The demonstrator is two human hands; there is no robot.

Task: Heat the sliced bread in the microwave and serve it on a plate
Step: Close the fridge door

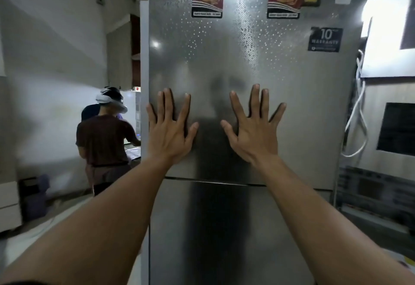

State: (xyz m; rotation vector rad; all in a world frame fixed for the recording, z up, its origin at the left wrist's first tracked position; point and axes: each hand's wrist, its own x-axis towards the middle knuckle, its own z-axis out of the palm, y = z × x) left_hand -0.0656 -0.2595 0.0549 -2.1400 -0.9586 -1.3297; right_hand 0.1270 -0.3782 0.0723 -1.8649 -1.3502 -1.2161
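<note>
Standing close at a big grey fridge. Pressing left hand (170, 131) and right hand (253, 131) flat on the top door (224, 48), fingers (167, 100) straight and spread wide, holding nothing. No bread to see anywhere, no plate either; maybe bread behind this door, only a guess. Left hand right by the door's left edge, right hand near the middle. Cannot tell which side swings out. If the left side, then closer for the pull: left hand

Silver dotted fridge door (247, 82) bears red stickers (207, 3) and a black label (325, 39).
</note>
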